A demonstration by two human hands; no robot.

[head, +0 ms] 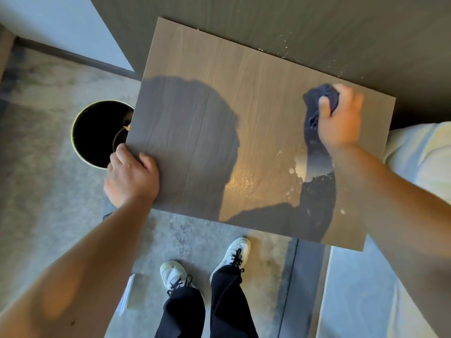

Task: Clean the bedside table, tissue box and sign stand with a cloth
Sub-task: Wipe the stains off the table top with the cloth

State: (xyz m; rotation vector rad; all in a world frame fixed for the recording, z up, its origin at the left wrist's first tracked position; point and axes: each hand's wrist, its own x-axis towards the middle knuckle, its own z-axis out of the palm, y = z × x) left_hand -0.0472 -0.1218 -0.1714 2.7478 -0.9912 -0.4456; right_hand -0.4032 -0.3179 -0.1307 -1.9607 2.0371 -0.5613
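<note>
The dark blue cloth (319, 103) lay bunched on the wood-grain surface (207, 113) near its far right corner, and the right hand (340, 118) gripped it, fingers curled over the fabric and pressing it down. The left hand (130, 178) held the near left corner of the surface, fingers closed over the edge (thumb hidden). A shadow fell across the top. Just beside that left edge, on the carpet, stood a round black bin (97, 132). White shoes (238, 251) showed below.
</note>
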